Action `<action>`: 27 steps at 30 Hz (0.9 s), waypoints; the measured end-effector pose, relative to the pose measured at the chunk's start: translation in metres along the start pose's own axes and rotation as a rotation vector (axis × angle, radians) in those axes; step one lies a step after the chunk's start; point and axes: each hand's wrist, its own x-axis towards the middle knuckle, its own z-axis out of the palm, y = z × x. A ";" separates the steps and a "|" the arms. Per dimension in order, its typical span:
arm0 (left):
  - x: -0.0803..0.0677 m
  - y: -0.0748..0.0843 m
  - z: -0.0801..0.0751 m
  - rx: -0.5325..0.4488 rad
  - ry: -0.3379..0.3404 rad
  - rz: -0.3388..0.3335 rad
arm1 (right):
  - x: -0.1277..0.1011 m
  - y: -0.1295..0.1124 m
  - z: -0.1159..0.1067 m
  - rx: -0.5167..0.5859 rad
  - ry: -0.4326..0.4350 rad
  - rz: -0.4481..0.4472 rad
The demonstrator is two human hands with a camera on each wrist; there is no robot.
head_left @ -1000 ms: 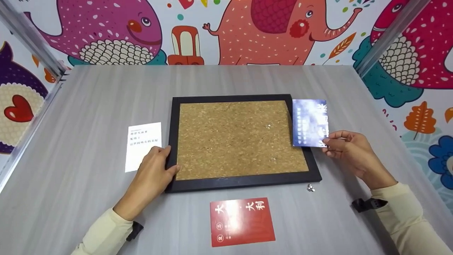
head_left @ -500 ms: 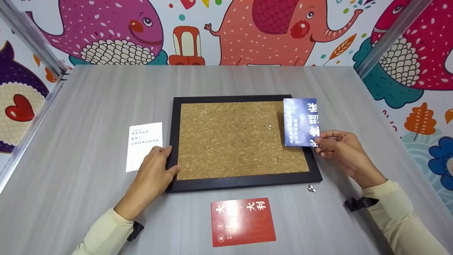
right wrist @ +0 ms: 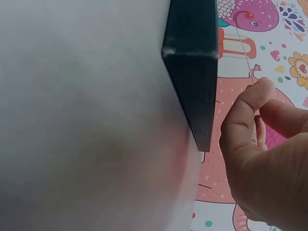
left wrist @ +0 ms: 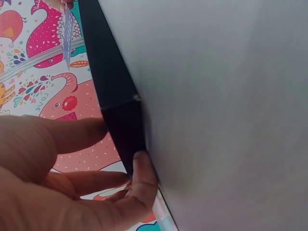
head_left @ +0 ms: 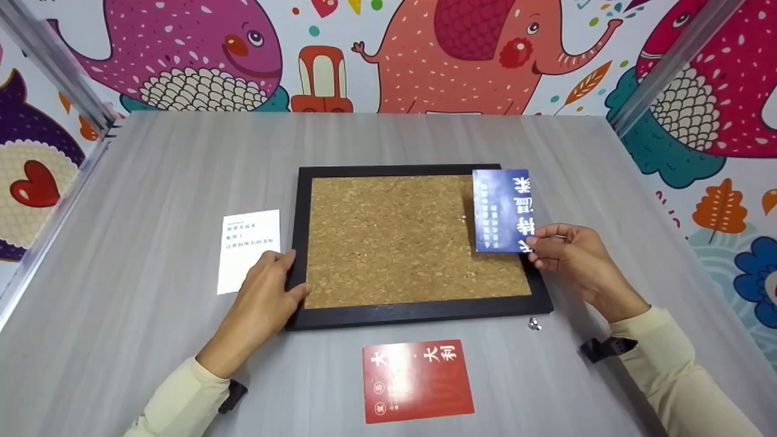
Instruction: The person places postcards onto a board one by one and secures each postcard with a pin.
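A cork board (head_left: pixel 394 243) with a black frame lies on the table. My left hand (head_left: pixel 264 303) grips its left edge, with thumb and fingers on the frame in the left wrist view. My right hand (head_left: pixel 573 261) pinches a blue card (head_left: pixel 501 212) with white characters by its lower right corner. The card is held above the board's right side, covering part of the frame; in the right wrist view it shows only as a thin edge. Small shiny bits, probably pins, sit on the cork near the card.
A white card (head_left: pixel 246 243) with printed lines lies left of the board, partly behind my left hand. A red card (head_left: pixel 419 381) lies in front. Small silver pieces (head_left: pixel 534 324), seemingly pins, lie near the board's lower right corner. Patterned walls (head_left: pixel 322 60) border the table.
My right hand has carried the blue card leftward, from the frame's right edge to over the cork. The left hand stays on the frame.
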 end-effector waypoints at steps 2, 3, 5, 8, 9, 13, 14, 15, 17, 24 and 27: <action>0.000 0.000 0.000 -0.001 0.001 0.002 | 0.001 0.000 0.003 0.004 -0.005 -0.001; 0.000 0.000 0.000 -0.002 0.001 0.002 | 0.001 0.000 0.004 0.003 -0.007 -0.003; 0.000 0.000 0.000 -0.003 0.001 -0.001 | 0.001 0.000 0.006 0.001 -0.011 -0.008; 0.000 0.000 0.000 -0.003 -0.002 -0.008 | 0.002 0.000 0.010 -0.009 -0.015 -0.017; -0.001 0.000 0.000 -0.001 -0.003 -0.010 | 0.002 0.001 0.011 -0.012 -0.016 -0.019; 0.000 -0.001 0.001 0.004 -0.005 -0.013 | 0.003 0.002 0.015 -0.025 -0.023 -0.020; 0.000 -0.001 0.001 0.005 -0.006 -0.013 | 0.004 0.002 0.016 -0.026 -0.026 -0.021; 0.000 -0.001 0.001 0.006 -0.005 -0.013 | 0.004 0.001 0.018 -0.024 -0.029 -0.021; 0.000 -0.001 0.001 0.005 -0.007 -0.010 | 0.004 0.001 0.020 -0.020 -0.034 -0.026; -0.001 -0.001 0.001 0.002 0.002 -0.004 | 0.007 -0.002 0.033 0.007 -0.046 -0.032; 0.000 -0.001 0.001 0.002 0.003 -0.003 | 0.008 -0.003 0.038 0.000 -0.044 -0.034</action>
